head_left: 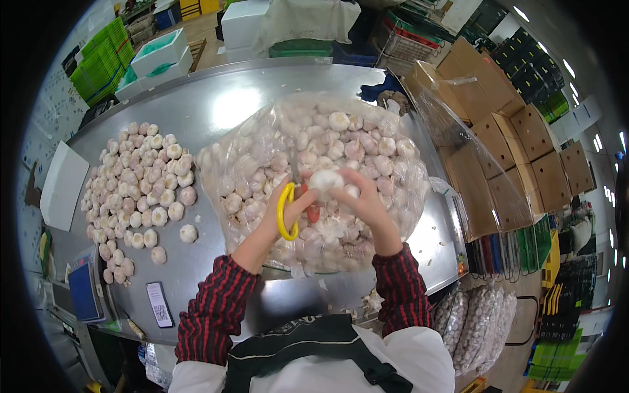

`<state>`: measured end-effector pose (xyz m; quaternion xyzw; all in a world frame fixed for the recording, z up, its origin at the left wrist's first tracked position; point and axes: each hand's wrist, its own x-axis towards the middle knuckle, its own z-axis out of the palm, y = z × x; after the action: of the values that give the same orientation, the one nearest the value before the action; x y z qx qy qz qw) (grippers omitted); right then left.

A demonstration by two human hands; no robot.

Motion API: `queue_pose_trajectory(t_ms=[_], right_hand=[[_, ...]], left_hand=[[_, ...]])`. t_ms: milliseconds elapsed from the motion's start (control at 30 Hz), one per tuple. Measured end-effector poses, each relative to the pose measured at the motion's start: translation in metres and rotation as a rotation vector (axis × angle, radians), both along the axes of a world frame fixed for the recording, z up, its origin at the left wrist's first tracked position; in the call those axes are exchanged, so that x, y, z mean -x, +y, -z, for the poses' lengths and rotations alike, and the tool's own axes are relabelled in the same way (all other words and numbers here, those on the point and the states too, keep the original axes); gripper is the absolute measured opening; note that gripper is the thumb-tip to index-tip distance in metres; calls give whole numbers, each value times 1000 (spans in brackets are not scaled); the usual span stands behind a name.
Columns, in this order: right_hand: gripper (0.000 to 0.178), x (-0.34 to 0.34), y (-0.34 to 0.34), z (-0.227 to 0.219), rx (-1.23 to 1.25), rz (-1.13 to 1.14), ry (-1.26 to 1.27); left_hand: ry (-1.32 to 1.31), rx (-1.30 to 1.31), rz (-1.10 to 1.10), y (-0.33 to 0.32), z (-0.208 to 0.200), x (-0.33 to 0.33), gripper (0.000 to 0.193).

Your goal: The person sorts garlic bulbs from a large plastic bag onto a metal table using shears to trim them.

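Note:
A pair of scissors (282, 213) with a yellow loop and a red loop is in my left hand (271, 219). Its blurred blades point away from me. The fingers of my right hand (367, 202) are closed round a whitish garlic bulb (325, 181), slightly smeared by motion, and my left fingertips come close beside it. Both hands are over a large clear plastic bag (219, 170), spread on the metal table and filled with garlic bulbs (354, 150) and loose skins. To the left lies a heap of garlic bulbs (141, 177) on the bare metal.
The metal table (196, 108) carries a phone-like card (158, 304), a blue-topped scale (85, 291) and a white foam piece (64, 187). Cardboard boxes (485, 137) stand at the right, with netted garlic sacks (475, 321) below. Foam boxes (160, 52) and green crates (101, 62) are beyond.

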<state>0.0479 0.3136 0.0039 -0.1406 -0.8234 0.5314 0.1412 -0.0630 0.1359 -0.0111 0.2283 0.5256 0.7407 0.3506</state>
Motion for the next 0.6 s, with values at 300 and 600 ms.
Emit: queue_pose_trajectory(t_ms=[300, 600], right_hand=[[58, -48, -52, -32, -498, 114, 223], [55, -80, -41, 2, 749, 36, 293]], left_hand=[[398, 167, -25, -13, -45, -41, 34], [1146, 436, 332, -57, -52, -60, 51]])
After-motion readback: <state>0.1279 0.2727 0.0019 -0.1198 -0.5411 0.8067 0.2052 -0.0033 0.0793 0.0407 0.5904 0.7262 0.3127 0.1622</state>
